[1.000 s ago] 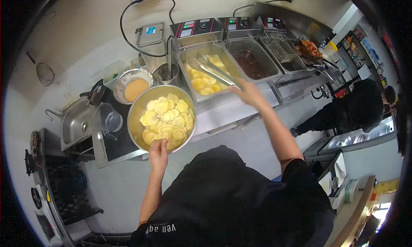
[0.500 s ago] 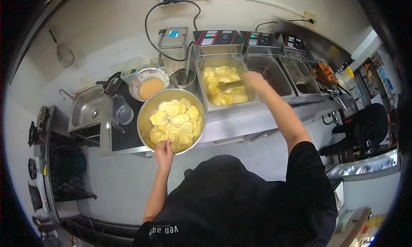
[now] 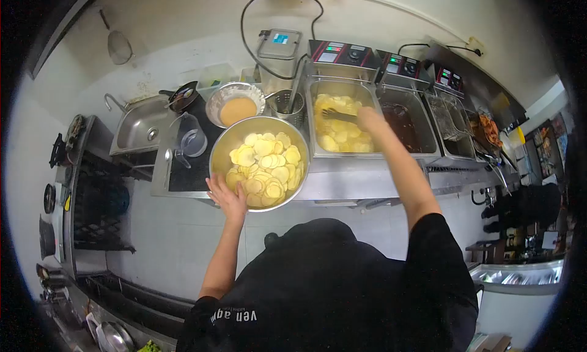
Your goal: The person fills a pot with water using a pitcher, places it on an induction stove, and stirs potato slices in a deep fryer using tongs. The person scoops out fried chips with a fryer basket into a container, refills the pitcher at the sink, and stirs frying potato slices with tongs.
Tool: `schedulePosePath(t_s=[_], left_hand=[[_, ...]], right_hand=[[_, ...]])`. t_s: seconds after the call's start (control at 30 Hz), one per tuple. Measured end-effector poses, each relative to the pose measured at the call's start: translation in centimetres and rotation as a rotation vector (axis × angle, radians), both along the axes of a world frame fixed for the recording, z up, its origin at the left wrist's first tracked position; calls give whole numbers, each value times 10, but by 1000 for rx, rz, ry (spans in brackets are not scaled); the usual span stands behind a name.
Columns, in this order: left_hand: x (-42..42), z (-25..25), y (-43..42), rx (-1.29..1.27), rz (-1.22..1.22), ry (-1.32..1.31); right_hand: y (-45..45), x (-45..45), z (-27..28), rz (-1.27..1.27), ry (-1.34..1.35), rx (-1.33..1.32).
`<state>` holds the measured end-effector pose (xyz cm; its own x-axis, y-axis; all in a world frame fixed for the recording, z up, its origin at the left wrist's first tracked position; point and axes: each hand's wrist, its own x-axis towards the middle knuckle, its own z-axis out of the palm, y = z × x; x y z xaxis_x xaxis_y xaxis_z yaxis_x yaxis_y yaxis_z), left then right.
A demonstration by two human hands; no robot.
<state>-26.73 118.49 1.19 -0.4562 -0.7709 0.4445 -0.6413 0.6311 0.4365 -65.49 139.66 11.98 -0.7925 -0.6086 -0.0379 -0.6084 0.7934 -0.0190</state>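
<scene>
My left hand (image 3: 228,199) rests against the near-left rim of a large metal bowl (image 3: 215,149), its fingers spread apart. Inside the bowl lies a heap of thin potato slices (image 3: 269,165). My right hand (image 3: 370,118) is closed around a dark fork-like utensil (image 3: 340,115) over the left deep fryer (image 3: 348,154). The utensil's end is among the slices (image 3: 342,135) in the fryer's pale, bubbling oil. Its handle is mostly hidden by the hand.
Behind the large bowl stand a bowl of tan batter (image 3: 238,111) and a perforated metal container (image 3: 287,105). A clear jug (image 3: 193,142) sits near the sink (image 3: 142,132). Another fryer (image 3: 403,129) holds dark oil; a wire basket (image 3: 449,122) is farther right.
My left hand has opened from a pinch at the bowl's near edge to spread fingers at its left side. My right hand has shifted the utensil among the slices. The view has turned slightly left.
</scene>
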Motion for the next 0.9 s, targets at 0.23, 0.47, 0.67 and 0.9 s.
schedulePosePath(t_s=[0.23,0.47,0.67,0.9], left_hand=[[4,-29,-25,97,-93,169],[4,-22,-28,74,-82,185],[8,-16,-28,105,-133,165],[9,-15,-30,92,-204,218]], right_hand=[[20,-26,53,-44,48,31],[25,-63,-43,-17,7,-21],[46,31,43,-89,-30,-89],[59,87,17,-229,43,-198]])
